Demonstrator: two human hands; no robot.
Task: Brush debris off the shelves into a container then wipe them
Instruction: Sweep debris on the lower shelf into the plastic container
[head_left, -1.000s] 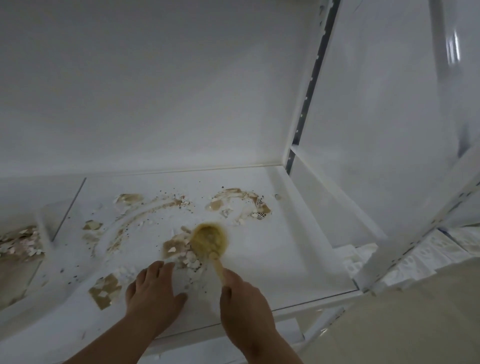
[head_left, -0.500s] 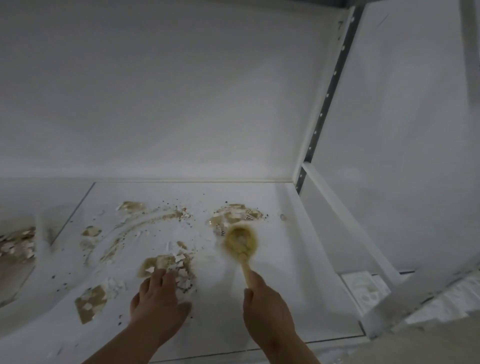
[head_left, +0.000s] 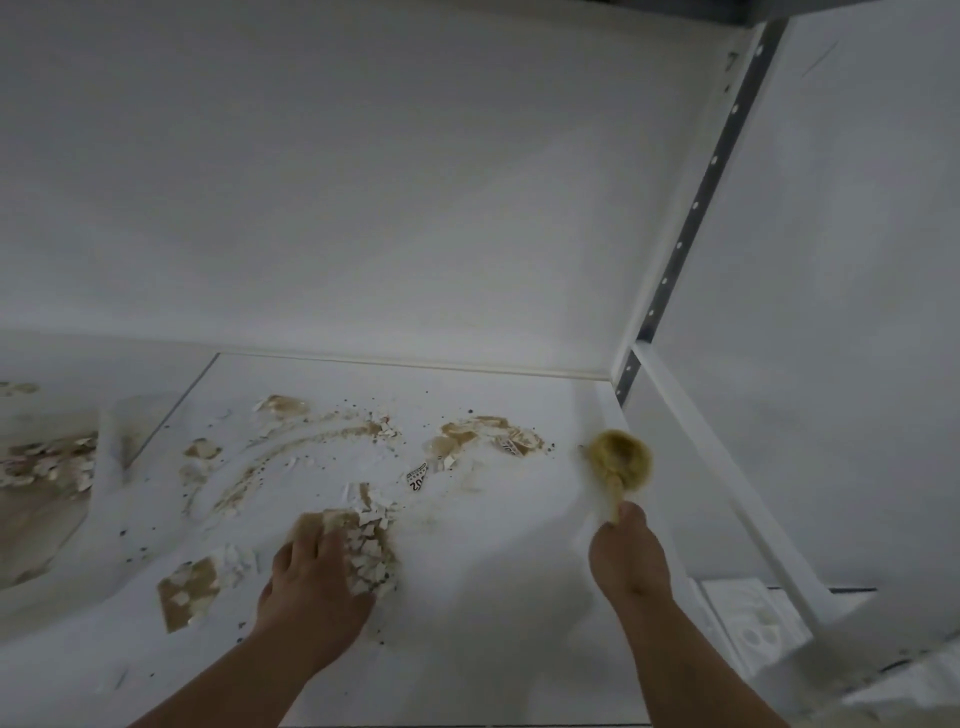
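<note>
A white shelf (head_left: 519, 597) carries torn brown and white paper scraps and crumbs (head_left: 363, 540), spread from its middle to the left. My left hand (head_left: 311, 587) rests flat on the shelf, its fingers touching a heap of scraps. My right hand (head_left: 631, 566) grips the handle of a small yellowish round brush (head_left: 621, 460), blurred, whose head is over the shelf near its right edge, right of another patch of scraps (head_left: 488, 439).
A transparent container (head_left: 111, 467) with scraps in it stands at the left edge of the shelf. A perforated upright post (head_left: 691, 218) and a white side rail (head_left: 727, 488) bound the shelf on the right. White patterned boxes (head_left: 753, 623) lie below at right.
The brush has swung right, from the middle scraps to the shelf's right edge. My left hand stays on the heap. The view has tilted upward.
</note>
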